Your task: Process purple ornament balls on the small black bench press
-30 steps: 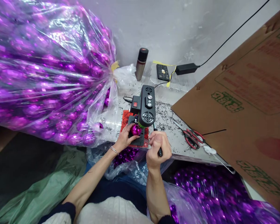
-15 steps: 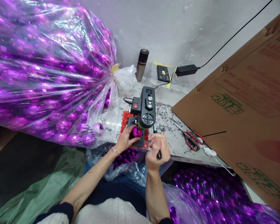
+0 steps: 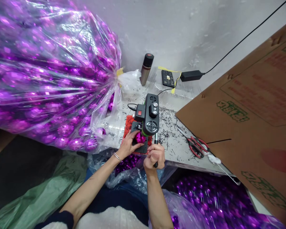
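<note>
Pinches ball point(image 3: 140, 137) in left hand point(image 3: 127, 145), at seven o'clock of press point(image 3: 150, 114); clamps right hand point(image 3: 154, 156) round lever point(image 3: 155, 141), at four o'clock of ball; probably light, slick, crushable; best gripped gently by sides.

"How much of the purple ball point(image 3: 140, 137) can you see?"
"Only part. The black machine point(image 3: 150, 116) covers its far side, and fingers of the left hand point(image 3: 128, 145) hide some of its left."
"And the lever point(image 3: 156, 137)?"
"Its middle disappears inside the right hand point(image 3: 155, 156)."
"What runs out of view?"
"The big bag point(image 3: 50, 86) on the left, the cardboard box point(image 3: 252, 140) on the right, and the black cord point(image 3: 243, 38) at far right."
"Can you read the red print point(image 3: 271, 76)?"
"No, too blurred."
</note>
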Motion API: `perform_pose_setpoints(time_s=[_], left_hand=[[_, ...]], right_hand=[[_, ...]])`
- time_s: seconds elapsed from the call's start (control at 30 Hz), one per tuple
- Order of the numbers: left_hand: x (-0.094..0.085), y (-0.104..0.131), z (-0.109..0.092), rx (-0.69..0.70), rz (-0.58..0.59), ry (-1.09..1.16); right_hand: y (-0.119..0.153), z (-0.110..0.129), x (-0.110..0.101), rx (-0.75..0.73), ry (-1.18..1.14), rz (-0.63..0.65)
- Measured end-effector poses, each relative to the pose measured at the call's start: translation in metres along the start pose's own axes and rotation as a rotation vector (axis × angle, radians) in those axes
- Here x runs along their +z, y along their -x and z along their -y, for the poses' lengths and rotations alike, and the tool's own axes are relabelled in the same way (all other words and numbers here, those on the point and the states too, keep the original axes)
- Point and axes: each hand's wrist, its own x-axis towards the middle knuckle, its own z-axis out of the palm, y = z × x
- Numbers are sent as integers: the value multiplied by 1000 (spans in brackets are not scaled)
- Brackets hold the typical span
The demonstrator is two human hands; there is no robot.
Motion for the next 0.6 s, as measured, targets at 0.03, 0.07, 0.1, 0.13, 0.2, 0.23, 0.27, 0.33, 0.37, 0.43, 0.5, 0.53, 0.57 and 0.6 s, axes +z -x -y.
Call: perform_pose_setpoints(time_s=[0.03, 0.07, 0.1, 0.13, 0.2, 0.23, 0.27, 0.33, 0.37, 0.43, 0.5, 0.53, 0.57, 0.6], left_hand=[[-1, 0, -1, 1, 1, 4], [-1, 0, -1, 0, 2, 7], [-2, 0, -2, -1, 1, 9], [-2, 0, -2, -4, 1, 11], [-2, 0, -2, -7, 0, 17], [-2, 0, -2, -6, 0, 20], [-2, 0, -2, -7, 0, 22], [-2, 0, -2, -14, 0, 21], [-2, 0, -2, -19, 0, 18], [-1, -1, -2, -27, 1, 13], [-1, -1, -2, -31, 3, 12], [-1, -2, -2, -31, 4, 13], [-1, -2, -2, -31, 6, 18], [-1, -2, -2, -31, 8, 26]], right_hand=[[0, 0, 0, 0, 3, 1], [1, 0, 0, 0, 6, 2], [1, 0, 0, -1, 7, 0], [1, -1, 0, -2, 6, -1], [2, -1, 0, 0, -4, -3], [2, -1, 0, 1, -11, -4], [3, -2, 0, -1, -18, -5], [4, -3, 0, -6, -24, -8], [5, -4, 0, -10, -21, -7], [7, -6, -1, -14, -11, 1], [8, -7, -1, -17, 1, 10], [9, -8, -2, -21, 5, 11], [9, -9, -2, -24, 9, 8], [9, -9, -2, -26, 12, 10]])
